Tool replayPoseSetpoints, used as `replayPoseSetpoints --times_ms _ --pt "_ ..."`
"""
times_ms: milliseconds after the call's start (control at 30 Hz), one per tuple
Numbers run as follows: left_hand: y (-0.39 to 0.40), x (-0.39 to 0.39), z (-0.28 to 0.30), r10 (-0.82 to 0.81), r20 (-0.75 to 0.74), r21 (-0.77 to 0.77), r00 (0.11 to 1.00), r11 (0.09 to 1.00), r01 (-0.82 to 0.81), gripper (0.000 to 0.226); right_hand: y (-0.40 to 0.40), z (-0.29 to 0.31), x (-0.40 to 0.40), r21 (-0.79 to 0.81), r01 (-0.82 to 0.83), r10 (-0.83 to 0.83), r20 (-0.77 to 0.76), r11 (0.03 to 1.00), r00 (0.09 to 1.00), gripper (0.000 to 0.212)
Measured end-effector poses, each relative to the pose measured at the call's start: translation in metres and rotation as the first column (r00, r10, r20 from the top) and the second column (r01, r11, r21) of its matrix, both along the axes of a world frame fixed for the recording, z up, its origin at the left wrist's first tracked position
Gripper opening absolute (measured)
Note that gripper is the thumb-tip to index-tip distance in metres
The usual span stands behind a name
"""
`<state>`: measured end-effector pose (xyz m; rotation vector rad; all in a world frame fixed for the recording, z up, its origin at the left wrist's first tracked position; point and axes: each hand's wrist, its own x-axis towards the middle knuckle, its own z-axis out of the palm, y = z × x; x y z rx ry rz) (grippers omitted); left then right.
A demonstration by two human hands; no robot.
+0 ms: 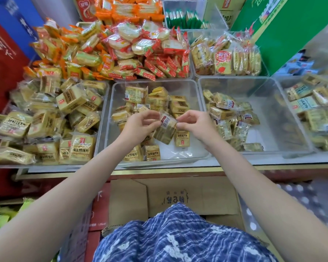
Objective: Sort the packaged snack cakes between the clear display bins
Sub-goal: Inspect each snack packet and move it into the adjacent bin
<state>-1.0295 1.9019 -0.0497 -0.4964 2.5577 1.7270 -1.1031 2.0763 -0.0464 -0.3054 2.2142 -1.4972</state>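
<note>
Over the middle clear bin [110, 118] both my hands hold one yellow packaged snack cake [166, 129] with a red barcode label. My left hand [140, 123] pinches its left wrapper end and my right hand [194, 123] pinches its right end. Below the held pack, several yellow packs [153, 103] lie loose in that bin. The clear bin to the right [273, 103] holds several similar packs [227, 112] along its left side. The bin on the left is heaped with yellow packs [45, 121].
A further bin of yellow packs [314, 110] sits at the far right. Behind stand bins of red and orange packs [140, 48], yellow packs [225, 55] and green packs [182, 19]. Cardboard boxes [178, 197] stand below the shelf edge. Red, blue and green cartons flank the display.
</note>
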Motion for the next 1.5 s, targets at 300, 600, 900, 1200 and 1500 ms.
replayPoseSetpoints --times_ms 300,600,900,1200,1500 --pt "0.003 0.017 -0.001 0.135 0.059 0.172 0.989 0.975 -0.144 0.018 -0.010 0.006 0.013 0.193 -0.113 0.166 -0.286 0.975 0.944 0.029" --pt "-0.001 0.019 0.000 0.183 0.118 0.168 0.976 0.965 -0.201 0.009 -0.003 0.006 0.020 -0.002 -0.121 0.121 -0.010 0.993 0.993 0.013" --pt "0.010 0.016 -0.008 0.246 0.066 0.048 0.967 0.967 -0.250 0.007 -0.013 -0.008 0.024 0.152 0.004 0.037 -0.265 0.988 0.964 0.006" --pt "-0.001 0.024 -0.007 0.015 0.251 0.304 0.968 0.948 -0.093 0.017 0.006 -0.004 0.011 -0.058 0.224 -0.226 -0.030 0.973 0.974 0.009" --pt "-0.002 0.022 -0.002 0.081 0.257 0.476 0.963 0.857 -0.199 0.020 0.004 -0.007 0.011 -0.306 0.358 -0.255 0.327 0.882 0.910 0.016"
